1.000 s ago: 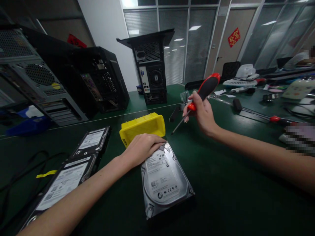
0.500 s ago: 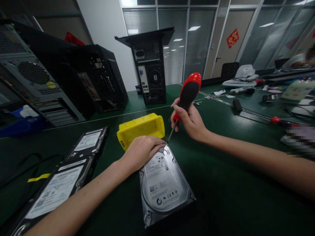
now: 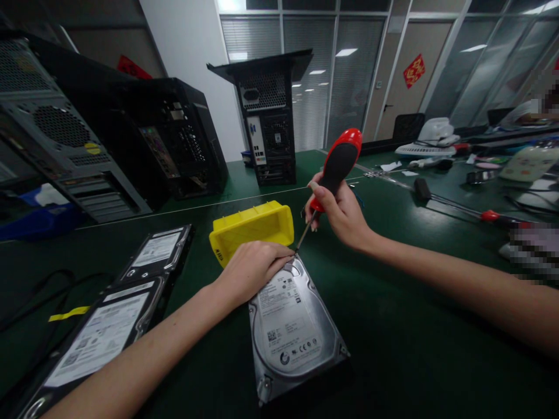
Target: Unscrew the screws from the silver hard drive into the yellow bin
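A silver hard drive with a white label lies on the green table in front of me. My left hand rests over its far left part, thumb and fingers closed around the far end. In my right hand is a screwdriver with a red and black handle, held at a slant. Its tip meets the drive's far corner, right beside my left fingertips. Whatever screw sits under the tip is too small to make out. Just behind my left hand a yellow bin stands with its opening towards me.
To the left lie more hard drives in a row, near black cables and a yellow strip. Computer cases stand at the back left, another case behind the bin. At right are a long screwdriver and a white iron-like device.
The screwdriver handle has shifted very slightly to the right, along with a small shift of the whole view. Both hands keep their hold, and the tip stays at the drive's corner.
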Available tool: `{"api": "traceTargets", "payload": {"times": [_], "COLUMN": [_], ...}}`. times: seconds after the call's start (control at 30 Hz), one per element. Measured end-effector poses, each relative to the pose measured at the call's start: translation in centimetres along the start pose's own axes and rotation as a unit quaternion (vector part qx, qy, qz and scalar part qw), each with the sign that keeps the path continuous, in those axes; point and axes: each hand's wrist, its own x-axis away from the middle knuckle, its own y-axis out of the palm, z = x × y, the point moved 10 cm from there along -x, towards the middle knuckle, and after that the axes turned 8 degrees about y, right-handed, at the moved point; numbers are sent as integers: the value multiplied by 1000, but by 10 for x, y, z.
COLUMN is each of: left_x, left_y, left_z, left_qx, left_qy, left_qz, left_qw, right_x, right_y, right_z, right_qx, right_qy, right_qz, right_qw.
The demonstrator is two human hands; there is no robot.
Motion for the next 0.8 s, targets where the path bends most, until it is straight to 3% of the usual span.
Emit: {"api": "traceTargets", "payload": {"times": [0.8], "left_x": [0], "left_y": [3], "left_z": [-5], "left_qx": [35], "left_qy": [-32], "left_qz": [2], "left_qw": [999], "right_x": [-4], "right_y": [4], "right_z": [2], "right_qx": [-21], "right_qy": [-7], "right_qz": [-25], "right_qw": [999]}}
